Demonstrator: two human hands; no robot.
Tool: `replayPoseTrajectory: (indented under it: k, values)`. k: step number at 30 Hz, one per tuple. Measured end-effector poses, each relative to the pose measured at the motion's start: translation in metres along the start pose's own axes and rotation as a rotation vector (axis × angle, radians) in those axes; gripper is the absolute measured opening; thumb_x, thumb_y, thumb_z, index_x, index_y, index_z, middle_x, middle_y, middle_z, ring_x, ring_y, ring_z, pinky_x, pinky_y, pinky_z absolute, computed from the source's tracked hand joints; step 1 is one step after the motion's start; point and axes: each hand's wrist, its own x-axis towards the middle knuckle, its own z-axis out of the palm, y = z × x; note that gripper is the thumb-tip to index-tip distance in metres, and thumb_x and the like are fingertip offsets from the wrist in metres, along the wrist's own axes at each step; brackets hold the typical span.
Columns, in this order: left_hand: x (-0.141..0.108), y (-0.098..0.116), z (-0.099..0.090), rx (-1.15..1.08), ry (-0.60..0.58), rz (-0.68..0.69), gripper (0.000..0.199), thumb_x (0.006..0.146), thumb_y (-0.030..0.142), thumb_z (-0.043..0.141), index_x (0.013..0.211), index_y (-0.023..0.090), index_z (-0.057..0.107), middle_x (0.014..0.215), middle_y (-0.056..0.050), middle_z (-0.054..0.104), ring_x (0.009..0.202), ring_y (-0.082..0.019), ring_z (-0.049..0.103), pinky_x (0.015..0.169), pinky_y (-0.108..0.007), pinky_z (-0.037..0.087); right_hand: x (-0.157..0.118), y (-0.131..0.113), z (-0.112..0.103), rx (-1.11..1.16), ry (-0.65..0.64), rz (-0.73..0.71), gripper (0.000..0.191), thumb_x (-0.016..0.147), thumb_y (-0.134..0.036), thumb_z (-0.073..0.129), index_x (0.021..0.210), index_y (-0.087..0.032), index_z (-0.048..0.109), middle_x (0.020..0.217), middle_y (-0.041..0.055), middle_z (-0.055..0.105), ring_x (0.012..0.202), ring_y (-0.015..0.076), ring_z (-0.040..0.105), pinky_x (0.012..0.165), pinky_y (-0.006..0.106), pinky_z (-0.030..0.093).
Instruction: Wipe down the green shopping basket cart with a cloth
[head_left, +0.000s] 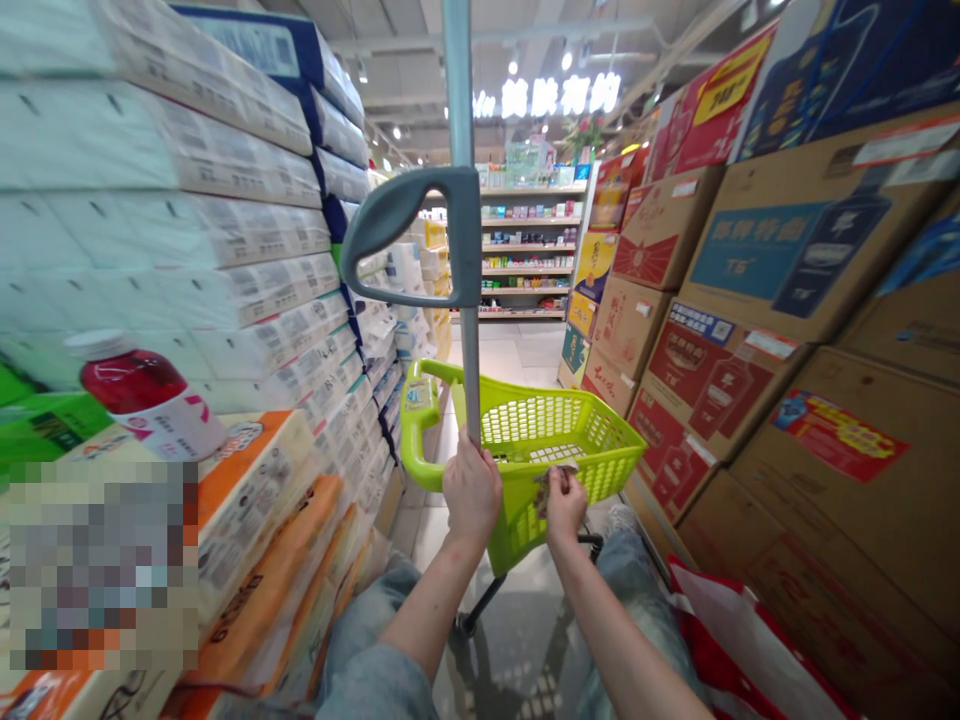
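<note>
Faces down an aisle with printed cartons (757,240) stacked high along the right, in brown, red and dark blue. Has a tall wall of wrapped white packs (247,225) opposite, on the left. Looks ahead to open shelves (529,250) of small packaged goods at the aisle's end, below a glowing white sign (555,95). Has orange-and-cream packs (259,600) piled at near left, and denim-covered legs (637,580) at either side of the lower frame of a lime-green cart basket (615,470). Has this basket directly in front, fitted with perforated walls and a looped green handle (421,405) at its left end. Has a red-and-white bag (705,650) at lower right, beside the cartons. Holds a gray metal pole (471,380) upright in front of the basket, with a gray loop grip (469,235) fixed partway up. Has a red bottle (161,400) with a white cap resting, tilted in view, on the orange-and-cream packs. Clamps left hand (472,490) around the lower visible part of the pole, fingers closed. Pinches a small brownish item (541,495) in right hand (566,508), fingertips together, at the near wall of the basket; cannot identify this item at such size.
</note>
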Motion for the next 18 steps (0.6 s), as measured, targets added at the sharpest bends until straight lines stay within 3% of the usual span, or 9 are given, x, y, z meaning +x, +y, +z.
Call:
replayPoseTrajectory:
  k: [4,7,10,15,18]
  values:
    - [0.0,0.0,0.0,-0.002,-0.003,0.005,0.047,0.09,0.02,0.035,0.129,-0.005,0.037,0.096,-0.021,0.063,0.085,-0.02,0.063,0.073,-0.029,0.047,-0.03,-0.023,0.003,0.055,-0.053,-0.063,0.04,0.077,-0.049,0.048,0.086,-0.014,0.064,0.081,0.0101,0.061,0.078,0.0225,0.056,0.075,0.032,0.041]
    - [0.001,-0.002,0.0,-0.008,-0.021,0.007,0.047,0.089,0.02,0.035,0.129,-0.005,0.037,0.094,-0.02,0.064,0.086,-0.021,0.063,0.073,-0.03,0.047,-0.036,-0.025,0.002,0.1,-0.116,-0.099,0.032,0.076,-0.045,0.05,0.081,-0.016,0.062,0.081,0.008,0.061,0.075,0.0202,0.056,0.072,0.03,0.042]
    - [0.003,-0.004,-0.001,-0.012,-0.035,0.011,0.046,0.089,0.02,0.036,0.128,-0.004,0.038,0.096,-0.02,0.064,0.083,-0.02,0.063,0.072,-0.03,0.047,-0.019,-0.012,0.001,0.109,-0.098,-0.046,0.031,0.071,-0.04,0.05,0.083,-0.015,0.063,0.076,0.0078,0.063,0.071,0.0204,0.055,0.068,0.03,0.041]
    - [0.002,-0.003,-0.002,0.021,-0.052,0.008,0.048,0.089,0.02,0.036,0.129,-0.006,0.037,0.095,-0.021,0.064,0.077,-0.021,0.063,0.068,-0.03,0.047,0.023,0.012,-0.006,0.055,0.039,0.061,0.03,0.066,-0.039,0.052,0.073,-0.013,0.063,0.063,0.0077,0.062,0.061,0.0191,0.051,0.059,0.03,0.039]
    - [0.002,0.0,-0.003,0.009,-0.047,0.006,0.048,0.089,0.02,0.036,0.13,-0.006,0.034,0.095,-0.021,0.064,0.077,-0.02,0.062,0.068,-0.031,0.047,0.02,0.01,-0.005,0.053,0.012,0.025,0.028,0.068,-0.04,0.052,0.071,-0.014,0.062,0.06,0.0045,0.059,0.059,0.0175,0.051,0.059,0.029,0.04]
